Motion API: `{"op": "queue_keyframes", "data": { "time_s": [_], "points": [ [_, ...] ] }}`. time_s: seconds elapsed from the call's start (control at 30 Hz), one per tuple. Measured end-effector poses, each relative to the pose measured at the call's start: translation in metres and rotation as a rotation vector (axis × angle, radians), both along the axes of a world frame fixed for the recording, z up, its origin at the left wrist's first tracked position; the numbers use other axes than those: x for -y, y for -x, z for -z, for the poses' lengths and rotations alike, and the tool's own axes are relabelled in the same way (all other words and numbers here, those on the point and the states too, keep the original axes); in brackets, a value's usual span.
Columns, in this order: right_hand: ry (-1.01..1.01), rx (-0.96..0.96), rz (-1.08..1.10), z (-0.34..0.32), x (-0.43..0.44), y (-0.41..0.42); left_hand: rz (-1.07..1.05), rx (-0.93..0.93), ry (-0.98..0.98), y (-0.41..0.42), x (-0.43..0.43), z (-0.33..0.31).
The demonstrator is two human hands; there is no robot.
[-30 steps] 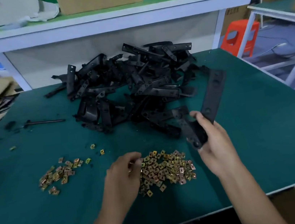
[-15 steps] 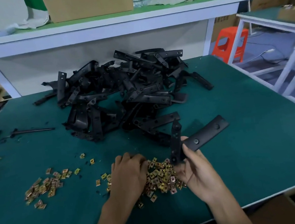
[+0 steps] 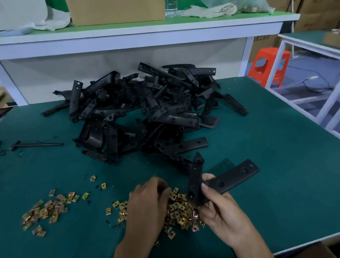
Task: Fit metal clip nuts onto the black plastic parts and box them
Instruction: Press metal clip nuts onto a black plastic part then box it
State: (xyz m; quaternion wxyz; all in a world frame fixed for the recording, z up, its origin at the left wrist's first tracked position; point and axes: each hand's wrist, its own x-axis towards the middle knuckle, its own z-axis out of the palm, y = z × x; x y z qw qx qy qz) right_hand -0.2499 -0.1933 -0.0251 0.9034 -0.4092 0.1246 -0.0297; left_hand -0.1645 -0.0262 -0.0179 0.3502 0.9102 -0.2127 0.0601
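Left hand curls into the clip nut pile, can't tell if I'm pinching one; right hand grips the black plastic bracket just beside, long arm pointing up-right.

Black plastic parts; brass-gold clip nuts; green table.

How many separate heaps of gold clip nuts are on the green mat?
2: a left heap lying apart, and a near heap between the right hand and the left hand, which hides part of it. Strays lie scattered around.
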Motion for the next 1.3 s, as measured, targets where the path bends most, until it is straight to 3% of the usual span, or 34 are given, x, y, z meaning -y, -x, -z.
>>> {"op": "queue_keyframes", "data": {
  "time_s": [0.23,0.53,0.93,1.3],
  "points": [
    [0.020,0.006,-0.060,0.004,0.000,-0.001,-0.014,-0.165,0.174,0.010,-0.006,-0.012],
    [0.076,-0.005,-0.078,0.005,-0.002,-0.002,-0.011,-0.751,0.729,0.042,0.002,-0.029],
    [0.082,0.021,-0.103,0.003,-0.002,0.000,-0.089,-0.806,0.993,0.048,0.001,-0.042],
    [0.112,0.064,-0.121,0.006,-0.004,-0.003,-0.168,-0.772,0.965,0.050,-0.001,-0.042]
  ]
}}
